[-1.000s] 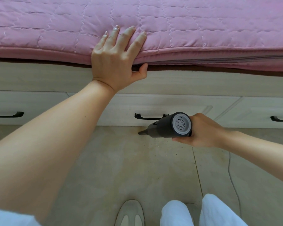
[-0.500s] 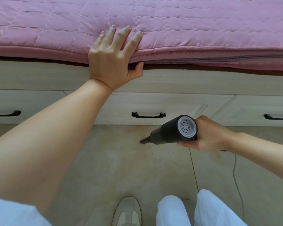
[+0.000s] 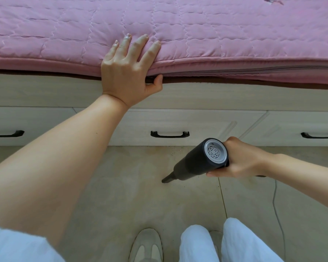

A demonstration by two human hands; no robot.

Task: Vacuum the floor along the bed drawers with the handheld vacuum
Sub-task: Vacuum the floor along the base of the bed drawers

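My right hand (image 3: 242,159) grips a black handheld vacuum (image 3: 197,163) with a grey vented rear cap. Its narrow nozzle tip (image 3: 166,179) points down-left at the beige tiled floor (image 3: 121,195), a short way out from the pale wooden bed drawers (image 3: 206,127). Dark specks of dirt lie on the tile near the drawer base, above the nozzle. My left hand (image 3: 127,72) rests on the edge of the pink quilted mattress cover (image 3: 197,35), fingers spread on top and thumb tucked under the edge.
Three black drawer handles show: left (image 3: 7,133), middle (image 3: 169,134), right (image 3: 318,135). A thin cable (image 3: 276,210) trails over the floor at the right. A grey shoe (image 3: 146,244) and white trouser legs (image 3: 235,242) are at the bottom edge.
My right hand has pulled the vacuum back from the drawer base and to the right; the nozzle now sits further out on the tile. The left hand has kept its hold on the mattress edge.
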